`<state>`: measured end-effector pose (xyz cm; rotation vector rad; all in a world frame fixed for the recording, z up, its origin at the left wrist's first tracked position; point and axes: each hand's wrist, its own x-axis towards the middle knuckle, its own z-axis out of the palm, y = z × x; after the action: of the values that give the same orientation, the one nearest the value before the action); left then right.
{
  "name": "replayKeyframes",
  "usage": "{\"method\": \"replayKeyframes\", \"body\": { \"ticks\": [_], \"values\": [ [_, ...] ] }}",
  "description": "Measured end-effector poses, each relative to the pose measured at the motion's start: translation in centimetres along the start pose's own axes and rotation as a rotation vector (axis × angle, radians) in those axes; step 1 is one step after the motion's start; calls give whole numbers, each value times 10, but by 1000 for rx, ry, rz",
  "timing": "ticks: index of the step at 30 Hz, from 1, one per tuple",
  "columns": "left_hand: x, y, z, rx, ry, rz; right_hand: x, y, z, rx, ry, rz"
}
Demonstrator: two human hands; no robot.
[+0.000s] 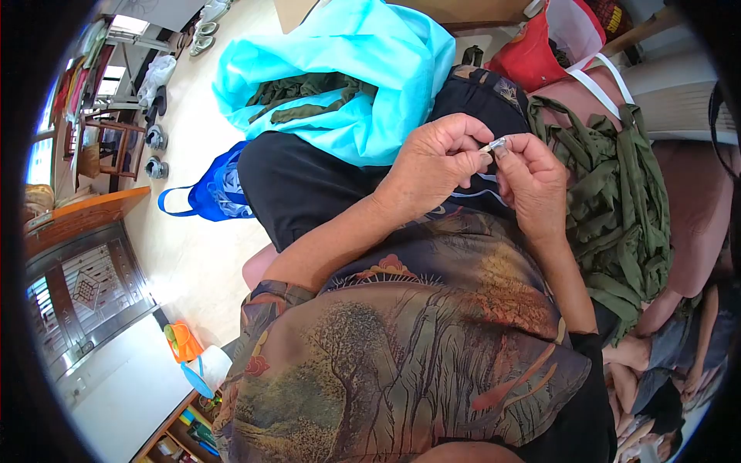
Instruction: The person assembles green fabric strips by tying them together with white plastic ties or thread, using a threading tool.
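Note:
In front of my lap, my left hand [434, 163] and my right hand [534, 179] meet fingertip to fingertip. Both are closed in a pinch on a small pale, shiny piece [489, 147]; fingers cover part of it, and its kind cannot be made out. A bundle of olive-green fabric strips [617, 212] lies just right of my right hand. Beyond my left hand, a bright turquoise bag [332, 50] gapes with more olive-green strips [309, 99] inside.
A blue bag [210, 189] stands on the floor by my knee. At the upper right is a red bag [532, 52] with white handles. Shoes [157, 153] and a wooden chair [116, 150] are at the left. Another person's arm [704, 332] shows at the lower right.

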<state>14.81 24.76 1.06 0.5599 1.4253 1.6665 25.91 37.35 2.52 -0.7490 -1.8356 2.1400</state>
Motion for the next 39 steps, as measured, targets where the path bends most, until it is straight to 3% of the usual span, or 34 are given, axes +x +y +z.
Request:
{"method": "replayKeyframes", "body": {
  "ticks": [11,17,28,35,39],
  "values": [
    [-5,1,8,-167,50,-35,-1,0,-2,-11,-25,-5],
    [-5,-2,10,-89,93,37,-1,1,-1,-91,-10,-65],
    [0,-10,8,-136,40,-6,0,6,0,-130,-16,-135],
    [3,-13,5,-380,139,-115,3,7,-1,-58,-38,-49],
    [5,-11,5,-305,87,-99,5,10,-3,-36,-33,18]
  ]
}}
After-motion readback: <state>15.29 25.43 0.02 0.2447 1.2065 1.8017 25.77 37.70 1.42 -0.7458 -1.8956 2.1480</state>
